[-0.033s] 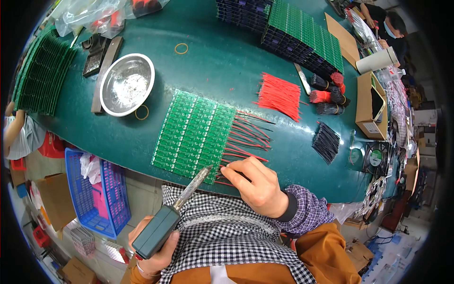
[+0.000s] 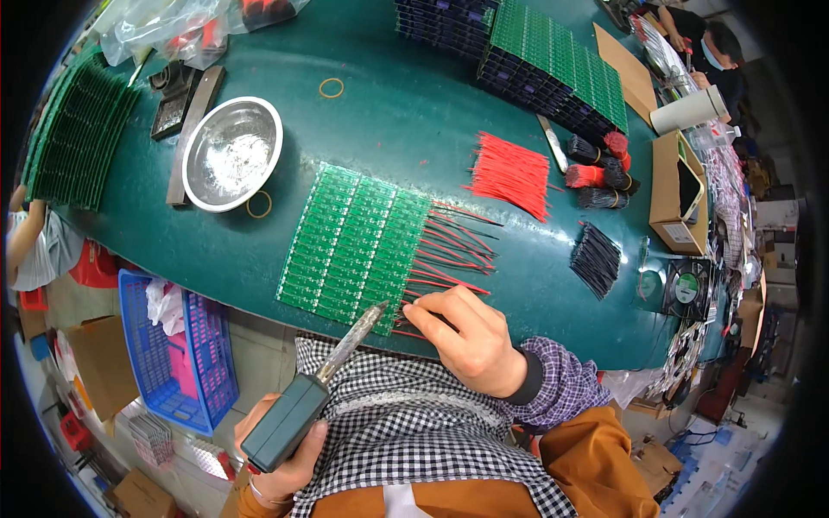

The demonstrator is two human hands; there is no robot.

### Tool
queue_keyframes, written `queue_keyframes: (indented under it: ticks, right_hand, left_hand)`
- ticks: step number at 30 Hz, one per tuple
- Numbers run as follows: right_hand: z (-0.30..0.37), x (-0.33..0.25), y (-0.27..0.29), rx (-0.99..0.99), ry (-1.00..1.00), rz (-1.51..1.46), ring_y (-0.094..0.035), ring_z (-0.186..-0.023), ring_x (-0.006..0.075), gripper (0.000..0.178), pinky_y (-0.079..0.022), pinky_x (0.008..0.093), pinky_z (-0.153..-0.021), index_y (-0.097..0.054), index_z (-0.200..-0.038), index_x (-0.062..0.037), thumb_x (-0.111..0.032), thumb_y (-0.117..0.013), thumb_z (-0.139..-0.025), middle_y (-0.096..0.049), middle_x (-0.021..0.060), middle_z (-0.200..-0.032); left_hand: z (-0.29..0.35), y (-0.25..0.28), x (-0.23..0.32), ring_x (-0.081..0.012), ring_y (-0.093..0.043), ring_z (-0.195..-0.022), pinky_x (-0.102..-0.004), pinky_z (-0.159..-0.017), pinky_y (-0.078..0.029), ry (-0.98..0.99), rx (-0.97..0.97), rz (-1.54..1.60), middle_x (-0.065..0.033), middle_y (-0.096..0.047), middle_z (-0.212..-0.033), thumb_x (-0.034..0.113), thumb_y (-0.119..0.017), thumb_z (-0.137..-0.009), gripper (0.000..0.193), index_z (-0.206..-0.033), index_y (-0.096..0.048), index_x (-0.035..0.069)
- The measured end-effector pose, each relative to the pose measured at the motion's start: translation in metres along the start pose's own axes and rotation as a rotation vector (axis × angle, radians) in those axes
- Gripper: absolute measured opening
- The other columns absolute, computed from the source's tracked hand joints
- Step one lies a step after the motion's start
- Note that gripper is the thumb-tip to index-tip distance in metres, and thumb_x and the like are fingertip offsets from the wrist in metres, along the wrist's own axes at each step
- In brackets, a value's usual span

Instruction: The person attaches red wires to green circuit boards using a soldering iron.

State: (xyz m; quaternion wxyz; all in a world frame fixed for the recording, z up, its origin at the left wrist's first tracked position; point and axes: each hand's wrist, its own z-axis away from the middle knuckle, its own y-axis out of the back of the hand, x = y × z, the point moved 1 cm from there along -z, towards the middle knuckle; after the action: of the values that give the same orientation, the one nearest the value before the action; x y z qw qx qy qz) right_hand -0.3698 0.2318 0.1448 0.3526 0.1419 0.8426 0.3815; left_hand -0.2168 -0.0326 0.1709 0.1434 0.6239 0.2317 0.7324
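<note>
My left hand (image 2: 302, 453) is wrapped round the dark green handle of a soldering iron (image 2: 350, 347). The iron's tip touches or hovers just over the lower right corner of a green circuit board panel (image 2: 345, 246) lying flat on the table. At that same edge, my right hand (image 2: 471, 337) is closed in a pinch, its fingertips on a thin wire whose end is mostly hidden. Red and black wires (image 2: 453, 242) stick out to the right from the panel's right edge. Farther right lie a pile of loose red wires (image 2: 511, 177) and a smaller pile of black wires (image 2: 596, 259).
A white-rimmed metal bowl (image 2: 275, 129) stands left of the panel, beside a bar (image 2: 194, 129). Stacked circuit boards (image 2: 553, 69) rise at the back. Bundled wires (image 2: 604, 177), an open cardboard box (image 2: 678, 194) and a small fan (image 2: 688, 287) sit at the right. Another person (image 2: 712, 52) works far right.
</note>
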Motion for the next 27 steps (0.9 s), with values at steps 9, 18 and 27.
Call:
queue_keyframes:
  ticks: [9,18,27]
  right_hand:
    - [0.003,-0.001,-0.001,-0.021,0.02,0.033,-0.067,-0.077,0.0228,0.034,-0.057,0.033,-0.063,-0.075,-0.106,0.0036,0.0,-0.073,-0.071,-0.07,0.0106,-0.097]
    - [0.002,-0.002,-0.001,-0.018,0.018,0.034,-0.067,-0.078,0.0224,0.034,-0.057,0.0328,-0.064,-0.076,-0.106,0.0036,0.0,-0.073,-0.072,-0.069,0.0105,-0.097]
    - [0.002,-0.002,-0.001,-0.03,0.02,0.044,-0.067,-0.078,0.0223,0.034,-0.057,0.0321,-0.064,-0.075,-0.105,0.004,-0.001,-0.074,-0.072,-0.069,0.0107,-0.097]
  left_hand:
    - [0.004,0.002,0.003,-0.0281,-0.072,-0.074,-0.037,-0.066,-0.056,0.089,-0.019,0.029,-0.014,-0.073,-0.091,0.01,-0.084,-0.077,0.026,-0.098,-0.078,-0.003]
    - [-0.004,-0.001,0.008,-0.0277,-0.072,-0.075,-0.0367,-0.066,-0.057,0.026,-0.047,-0.023,-0.0139,-0.073,-0.091,0.009,-0.085,-0.076,0.026,-0.099,-0.078,-0.002]
    - [-0.008,-0.004,0.008,-0.0267,-0.07,-0.072,-0.0362,-0.064,-0.055,0.005,-0.05,-0.016,-0.0135,-0.072,-0.088,0.01,-0.085,-0.078,0.025,-0.098,-0.077,-0.002]
